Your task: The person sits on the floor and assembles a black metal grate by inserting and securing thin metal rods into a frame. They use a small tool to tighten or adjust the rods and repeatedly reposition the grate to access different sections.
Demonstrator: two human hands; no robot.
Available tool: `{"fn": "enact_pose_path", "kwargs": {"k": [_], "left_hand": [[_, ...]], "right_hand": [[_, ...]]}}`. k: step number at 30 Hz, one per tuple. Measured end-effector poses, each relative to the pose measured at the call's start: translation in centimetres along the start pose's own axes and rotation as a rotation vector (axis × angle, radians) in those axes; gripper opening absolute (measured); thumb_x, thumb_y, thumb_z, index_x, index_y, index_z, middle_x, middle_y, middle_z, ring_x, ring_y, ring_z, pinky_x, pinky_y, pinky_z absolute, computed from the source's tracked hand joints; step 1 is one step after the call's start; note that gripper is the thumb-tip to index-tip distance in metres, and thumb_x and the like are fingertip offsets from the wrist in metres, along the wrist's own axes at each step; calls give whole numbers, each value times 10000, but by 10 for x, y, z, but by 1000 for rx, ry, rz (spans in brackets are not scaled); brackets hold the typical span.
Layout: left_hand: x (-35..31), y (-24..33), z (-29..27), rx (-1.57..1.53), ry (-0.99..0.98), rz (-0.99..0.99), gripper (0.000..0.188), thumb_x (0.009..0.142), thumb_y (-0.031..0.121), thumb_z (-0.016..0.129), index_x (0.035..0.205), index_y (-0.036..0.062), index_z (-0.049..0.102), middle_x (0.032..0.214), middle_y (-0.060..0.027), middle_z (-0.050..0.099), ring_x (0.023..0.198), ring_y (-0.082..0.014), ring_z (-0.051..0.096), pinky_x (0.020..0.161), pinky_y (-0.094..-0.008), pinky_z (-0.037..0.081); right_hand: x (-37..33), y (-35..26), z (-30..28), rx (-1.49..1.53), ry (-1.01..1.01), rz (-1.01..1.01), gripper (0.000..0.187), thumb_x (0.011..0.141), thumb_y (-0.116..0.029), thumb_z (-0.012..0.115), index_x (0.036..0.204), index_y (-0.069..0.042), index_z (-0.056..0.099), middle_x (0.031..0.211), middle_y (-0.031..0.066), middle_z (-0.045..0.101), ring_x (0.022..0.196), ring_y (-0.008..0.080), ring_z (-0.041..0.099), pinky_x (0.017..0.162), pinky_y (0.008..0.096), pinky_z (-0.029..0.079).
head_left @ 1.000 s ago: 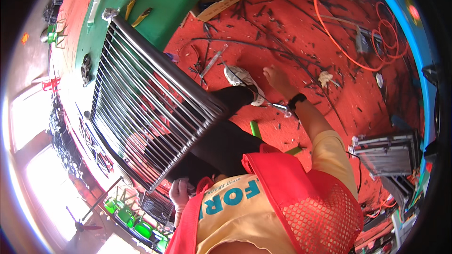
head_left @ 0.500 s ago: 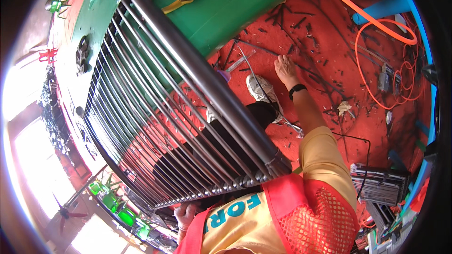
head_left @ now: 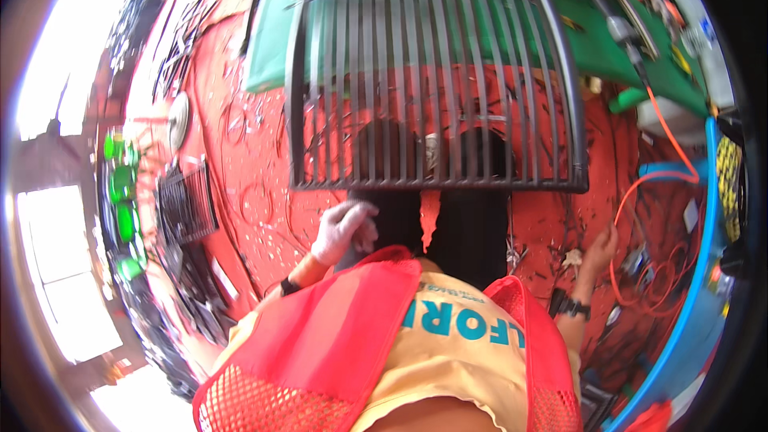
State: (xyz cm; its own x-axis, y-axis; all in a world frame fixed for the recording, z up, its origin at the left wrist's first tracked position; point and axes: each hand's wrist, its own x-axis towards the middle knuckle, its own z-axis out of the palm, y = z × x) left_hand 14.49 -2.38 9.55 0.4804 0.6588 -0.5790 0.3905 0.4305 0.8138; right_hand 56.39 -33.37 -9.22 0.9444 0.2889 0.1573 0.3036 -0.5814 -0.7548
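Observation:
A black slatted panel (head_left: 438,185) with thick side rails slopes from the green-covered table (head_left: 268,56) toward my legs. Clear wrapping covers its two far corners. My left hand (head_left: 346,232) is just below the panel's near bar, apart from it, with its fingers curled and no object showing in them. Out to the right, away from the panel, my right hand (head_left: 600,250) hangs low over the red floor beside an orange hose. Blur hides its fingertips, so I cannot make out whether it holds anything.
A corded power tool (head_left: 608,12) and yellow-handled tools lie on the table's right. The orange hose (head_left: 668,168) loops down at right by a blue edge. Dark strip scraps (head_left: 256,144) litter the red floor. Green chairs (head_left: 122,184) stand far left, with another dark slatted piece (head_left: 188,202) nearer.
My view has turned, so the panel now lies straight ahead. My right hand has come back from the floor scraps to my right side. My left hand has come away from the panel's edge.

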Motion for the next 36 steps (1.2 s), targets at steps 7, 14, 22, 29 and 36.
{"fn": "enact_pose_path", "kwargs": {"k": [7,14,22,29,36], "left_hand": [[12,-51,-47,-761,448,54,451,971,428,390,1142,27,508,944,-102,611,732,-228,620,606,-326,499],[35,-41,-59,-834,-41,385,410,956,339,482,1201,11,497,1128,-127,590,989,-270,596,839,-379,496],[39,-22,-34,-775,274,383,249,879,138,612,1078,-9,583,959,-54,627,823,-129,601,757,-269,505],[34,-7,-10,-732,401,493,337,785,211,713,994,-25,593,810,-23,602,736,-85,549,667,-238,462],[65,-27,-3,-498,397,502,472,769,127,756,1132,13,478,1002,-31,569,875,-94,535,783,-245,468]], "right_hand": [[-8,-151,-74,441,68,-34,289,945,-94,421,1218,-2,446,787,79,636,452,64,477,386,178,353],[-42,-319,-35,401,-484,-269,236,955,-87,446,1162,-8,527,739,19,601,503,31,437,460,166,370],[-110,-417,40,289,-858,-828,219,910,-25,522,1102,6,622,746,30,544,593,84,462,541,217,386],[-128,-441,55,224,-1071,-582,135,903,-58,577,1026,-3,595,733,42,580,621,89,545,553,218,436],[-120,-429,77,182,-884,-829,196,911,-22,536,1103,-13,571,760,51,619,678,102,601,623,240,496]]}}
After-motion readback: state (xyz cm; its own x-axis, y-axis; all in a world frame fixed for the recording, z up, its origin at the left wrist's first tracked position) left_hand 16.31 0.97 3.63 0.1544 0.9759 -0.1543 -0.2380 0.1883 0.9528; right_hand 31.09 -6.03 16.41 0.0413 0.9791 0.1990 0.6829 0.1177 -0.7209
